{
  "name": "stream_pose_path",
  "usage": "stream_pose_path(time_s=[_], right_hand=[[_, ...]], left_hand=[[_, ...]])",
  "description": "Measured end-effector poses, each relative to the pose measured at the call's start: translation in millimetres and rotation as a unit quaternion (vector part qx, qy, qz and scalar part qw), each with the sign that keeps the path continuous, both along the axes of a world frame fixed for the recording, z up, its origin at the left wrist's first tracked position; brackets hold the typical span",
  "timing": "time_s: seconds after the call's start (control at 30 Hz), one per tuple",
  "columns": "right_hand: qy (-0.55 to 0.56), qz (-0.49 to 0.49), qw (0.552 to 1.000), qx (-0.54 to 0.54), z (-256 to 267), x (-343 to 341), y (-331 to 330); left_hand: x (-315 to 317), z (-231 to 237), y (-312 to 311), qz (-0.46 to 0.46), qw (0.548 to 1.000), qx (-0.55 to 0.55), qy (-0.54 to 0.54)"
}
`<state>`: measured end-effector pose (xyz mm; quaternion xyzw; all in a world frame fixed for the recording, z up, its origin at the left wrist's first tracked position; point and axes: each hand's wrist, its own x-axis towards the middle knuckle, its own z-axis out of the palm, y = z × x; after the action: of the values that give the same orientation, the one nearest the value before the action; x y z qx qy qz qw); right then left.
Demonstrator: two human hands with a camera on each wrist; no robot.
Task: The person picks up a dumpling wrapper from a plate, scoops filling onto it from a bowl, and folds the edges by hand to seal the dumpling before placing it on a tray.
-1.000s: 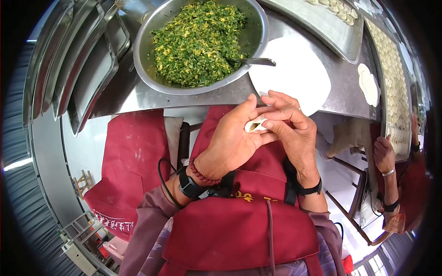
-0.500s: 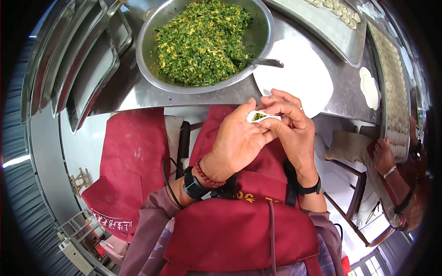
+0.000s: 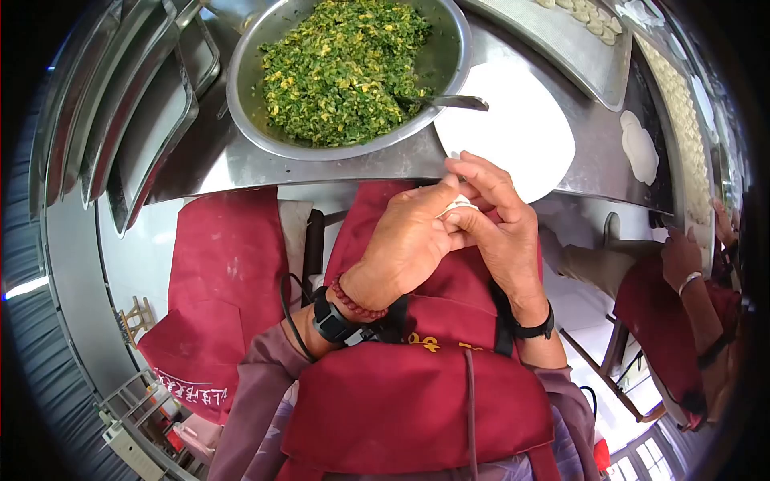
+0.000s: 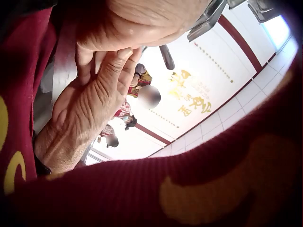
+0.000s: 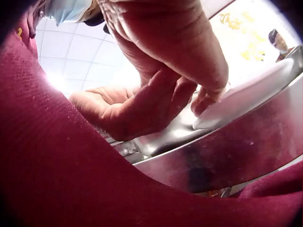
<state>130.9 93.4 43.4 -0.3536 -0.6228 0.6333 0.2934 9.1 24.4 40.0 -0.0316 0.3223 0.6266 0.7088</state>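
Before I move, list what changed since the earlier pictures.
The wrapper, earlier open with green filling showing, now shows none. The left hand brought its thumb in toward the right hand; both still hold the wrapper. Bowl and spoon stayed put.

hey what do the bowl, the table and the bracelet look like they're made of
Bowl: probably stainless steel, smooth, with a shiny grey rim. Table: likely steel too, satiny grey with blurred glare. Bracelet: round, dark-red beads, polished-looking; wood, seed or plastic, can't tell which.
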Motion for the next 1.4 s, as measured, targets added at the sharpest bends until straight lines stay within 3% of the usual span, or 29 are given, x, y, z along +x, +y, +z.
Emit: stream_pose_path(time_s=[0.1,0.13,0.23,0.3,0.4,0.47,0.63,0.7,0.73,0.83,0.93,1.03,1.13,1.3,1.4], right_hand=[[0.003,0.034,0.992,0.123,-11.0,3.5,6.0],[0.013,0.049,0.984,0.171,-15.1,5.0,7.5],[0.069,-0.014,0.994,0.079,-10.8,1.7,1.9],[0.048,-0.01,0.995,0.085,-12.0,1.2,2.2],[0.034,-0.033,0.999,-0.003,-3.5,-3.5,-1.6],[0.023,-0.037,0.999,-0.019,-1.5,-5.2,-2.7],[-0.013,0.025,0.984,0.174,-15.6,-0.7,5.0],[-0.013,0.028,0.981,0.192,-16.5,-1.3,5.0],[-0.013,0.03,0.979,0.201,-16.6,-1.2,5.1],[0.026,-0.032,0.999,0.031,-6.9,-9.9,-4.0],[0.015,-0.05,0.999,-0.013,0.3,-14.4,-9.4],[-0.033,-0.015,0.997,0.072,-2.9,-10.9,-4.9],[0.009,0.04,0.987,0.152,-19.9,-4.6,2.2],[0.028,-0.022,0.996,0.079,-16.1,-9.7,-0.6],[0.011,-0.026,0.997,0.069,-8.9,-14.2,-2.6]], left_hand=[[-7.4,-9.0,-1.8,0.015,0.989,0.076,-0.123],[-5.6,-6.3,-2.7,0.024,0.99,0.056,-0.126],[0.4,3.6,-0.3,0.049,0.989,0.011,-0.137],[1.7,2.4,-1.2,0.07,0.985,-0.01,-0.156],[-1.5,-19.8,-5.0,0.055,0.974,0.09,-0.2],[-1.0,-21.7,-6.1,0.063,0.973,0.087,-0.203],[-2.4,-12.5,-4.7,0.055,0.989,0.048,-0.13],[-1.1,0.1,-2.5,0.058,0.996,-0.002,-0.074],[-1.9,-5.8,-3.9,0.042,0.997,0.028,-0.061],[-4.0,-23.4,-11.5,0.007,0.997,0.071,-0.018],[-4.5,-20.1,-10.5,0.001,0.999,0.046,0.002],[-6.2,-16.6,-9.3,0.017,0.996,0.057,-0.064],[-8.2,-16.1,-10.9,0.04,0.988,0.069,-0.129],[-5.0,-5.0,-10.0,0.07,0.989,0.005,-0.133],[-6.7,-14.9,-12.1,0.065,0.992,0.051,-0.096]])
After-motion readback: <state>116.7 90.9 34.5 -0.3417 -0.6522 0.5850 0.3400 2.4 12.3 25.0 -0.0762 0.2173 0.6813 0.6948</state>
